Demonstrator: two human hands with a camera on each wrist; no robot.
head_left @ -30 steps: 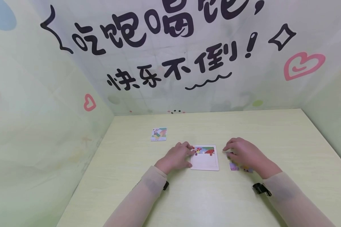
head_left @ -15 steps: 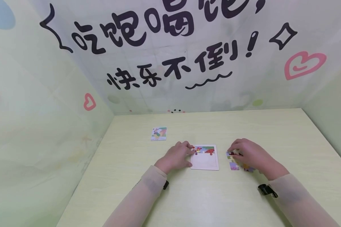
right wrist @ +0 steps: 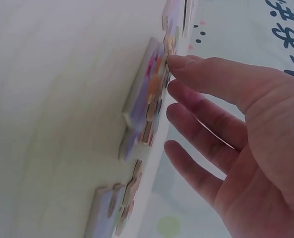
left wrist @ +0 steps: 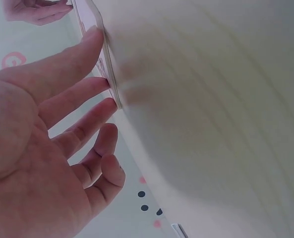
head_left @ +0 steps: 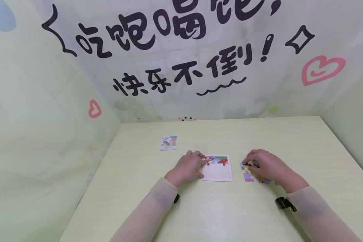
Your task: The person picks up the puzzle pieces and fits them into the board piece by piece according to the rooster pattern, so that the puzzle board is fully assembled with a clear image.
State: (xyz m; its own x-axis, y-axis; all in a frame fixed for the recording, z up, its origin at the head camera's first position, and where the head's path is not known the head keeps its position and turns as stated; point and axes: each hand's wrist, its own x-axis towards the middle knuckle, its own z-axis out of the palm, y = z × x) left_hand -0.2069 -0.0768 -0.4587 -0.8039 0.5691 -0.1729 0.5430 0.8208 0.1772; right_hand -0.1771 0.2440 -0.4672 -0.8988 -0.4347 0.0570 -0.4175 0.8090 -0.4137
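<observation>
Head view: A person's left hand (head_left: 187, 167) rests against the left edge of a puzzle tray (head_left: 216, 173), lying between both hands with only its top strip filled. The right hand (head_left: 264, 164), reaching farther left a second ago, now dips among loose pieces (head_left: 248, 177), suggesting selection, not placement.

Left wrist view: Thumb and two fingers touch the tray's edge, spread apart.

Right wrist view: The thumb meets the pieces; whether it pinches one cannot be told.

Part-filled puzzle tray (head_left: 216, 173) near loose pieces (head_left: 248, 177)
</observation>
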